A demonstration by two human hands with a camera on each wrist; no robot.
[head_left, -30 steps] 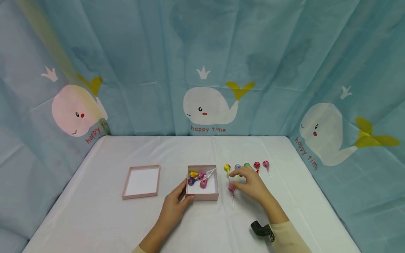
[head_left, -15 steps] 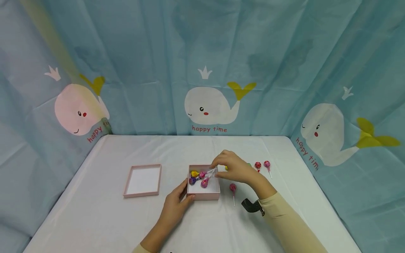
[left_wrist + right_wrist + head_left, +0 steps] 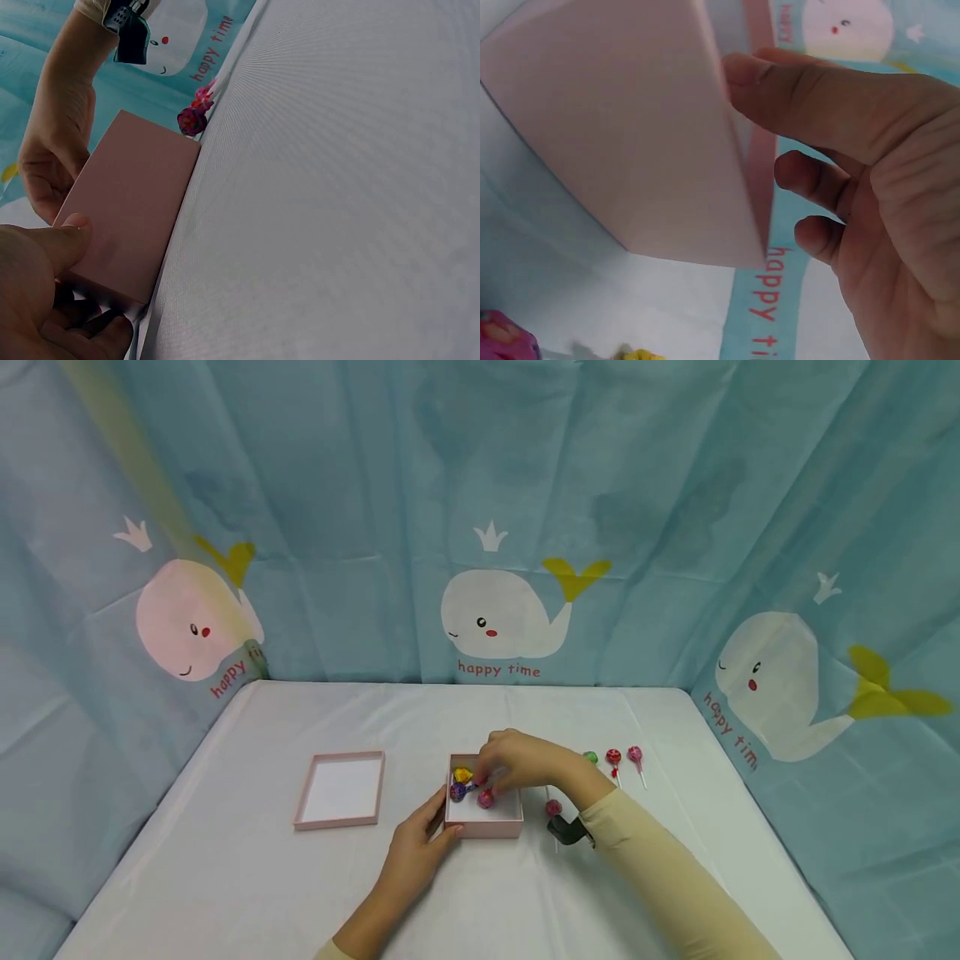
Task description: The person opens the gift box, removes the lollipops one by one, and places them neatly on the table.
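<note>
My left hand (image 3: 420, 841) holds the left side of a small pink open box (image 3: 487, 829), its thumb on the front wall in the left wrist view. Inside lie a yellow lollipop (image 3: 462, 774), a purple lollipop (image 3: 458, 792) and pink lollipops, one pink lollipop (image 3: 486, 798) showing near the middle. My right hand (image 3: 525, 760) reaches over the right wall, fingers bent down among the pink lollipops. Its thumb (image 3: 780, 86) lies just over the rim in the right wrist view. The fingertips are largely hidden, so whether they pinch a lollipop is unclear.
The box lid (image 3: 341, 789) lies to the left on the white tablecloth (image 3: 247, 877). Right of the box are a green lollipop (image 3: 591, 757), a red lollipop (image 3: 614, 757), a pink lollipop (image 3: 636, 754) and a nearer dark-pink lollipop (image 3: 553, 807). A whale-print curtain (image 3: 337, 568) hangs behind.
My right hand has moved left from the loose lollipops, past the lollipop sticks at the box's right side, and down over the box. My left hand has kept its hold on the box.
</note>
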